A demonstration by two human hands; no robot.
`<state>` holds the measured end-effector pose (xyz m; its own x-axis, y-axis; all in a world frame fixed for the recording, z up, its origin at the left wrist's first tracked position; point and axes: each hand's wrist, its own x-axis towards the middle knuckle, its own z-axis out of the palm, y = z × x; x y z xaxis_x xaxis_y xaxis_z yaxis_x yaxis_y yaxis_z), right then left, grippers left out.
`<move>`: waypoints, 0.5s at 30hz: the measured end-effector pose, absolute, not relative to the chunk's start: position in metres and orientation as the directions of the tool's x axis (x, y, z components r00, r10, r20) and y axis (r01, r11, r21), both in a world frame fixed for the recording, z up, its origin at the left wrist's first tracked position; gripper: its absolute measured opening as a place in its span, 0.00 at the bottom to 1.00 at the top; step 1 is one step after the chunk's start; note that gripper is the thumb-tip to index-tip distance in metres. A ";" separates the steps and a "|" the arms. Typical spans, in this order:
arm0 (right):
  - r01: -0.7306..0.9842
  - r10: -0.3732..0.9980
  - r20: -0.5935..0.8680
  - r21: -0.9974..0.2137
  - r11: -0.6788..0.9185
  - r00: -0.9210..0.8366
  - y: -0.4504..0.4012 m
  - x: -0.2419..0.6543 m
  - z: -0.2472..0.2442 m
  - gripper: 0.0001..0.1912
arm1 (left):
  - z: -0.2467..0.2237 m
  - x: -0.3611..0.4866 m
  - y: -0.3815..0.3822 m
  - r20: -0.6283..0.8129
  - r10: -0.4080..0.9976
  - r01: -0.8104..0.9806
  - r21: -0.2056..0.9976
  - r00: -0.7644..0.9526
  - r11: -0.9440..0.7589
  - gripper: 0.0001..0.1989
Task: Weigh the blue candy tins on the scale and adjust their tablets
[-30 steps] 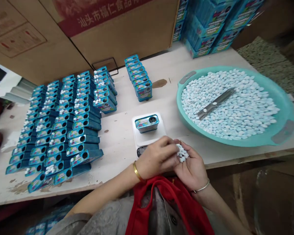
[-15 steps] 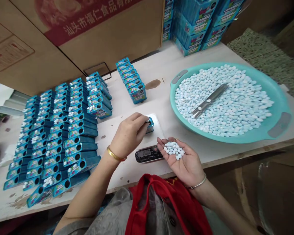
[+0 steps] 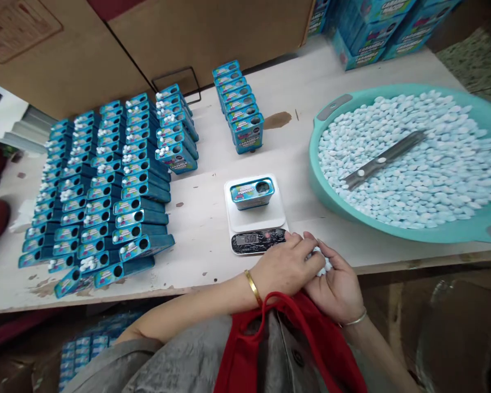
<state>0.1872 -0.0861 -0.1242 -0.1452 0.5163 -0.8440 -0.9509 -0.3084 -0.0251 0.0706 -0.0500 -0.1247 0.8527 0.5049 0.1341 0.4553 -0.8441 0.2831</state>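
Pale blue-white oval candies [image 3: 321, 262]: small handful at the tabletop's front edge, partly hidden by the hands. White wooden tabletop [image 3: 200, 256], paint chipped, carries everything. Right side: round teal plastic basin [image 3: 323, 183] heaped with the same candies, flat steel blade [image 3: 382, 160] lying on top. Left side: dense rows of open blue metal tins [image 3: 106, 191], many holding candies. Centre: white digital scale [image 3: 253, 221] with one open blue tin [image 3: 252, 193] on it. The right hand [image 3: 335, 286] cups the candies. The left hand [image 3: 284, 267] curls over them, just beside the scale; cannot tell if it pinches any.
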 end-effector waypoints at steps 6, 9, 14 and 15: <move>-0.934 0.621 -0.765 -0.076 -0.350 -0.170 -0.096 0.187 -0.133 0.12 | -0.128 0.067 -0.054 0.178 0.520 0.442 0.344 0.836 -0.829 0.10; -0.929 0.638 -0.749 -0.082 -0.360 -0.181 -0.095 0.185 -0.136 0.11 | -0.129 0.066 -0.054 0.195 0.526 0.439 0.359 0.827 -0.824 0.10; -0.958 0.637 -0.758 -0.061 -0.280 -0.137 -0.087 0.180 -0.132 0.12 | -0.109 0.053 -0.037 0.223 0.570 0.396 0.524 0.791 -0.754 0.08; -0.963 0.639 -0.760 -0.066 -0.261 -0.121 -0.085 0.178 -0.130 0.13 | -0.101 0.049 -0.029 0.254 0.594 0.385 0.560 0.764 -0.734 0.07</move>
<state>0.1784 -0.0845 -0.1296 -0.1209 0.6389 -0.7598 -0.9632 -0.2606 -0.0659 0.0490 -0.0289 -0.1013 0.7635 0.5938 0.2537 0.3847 -0.7339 0.5599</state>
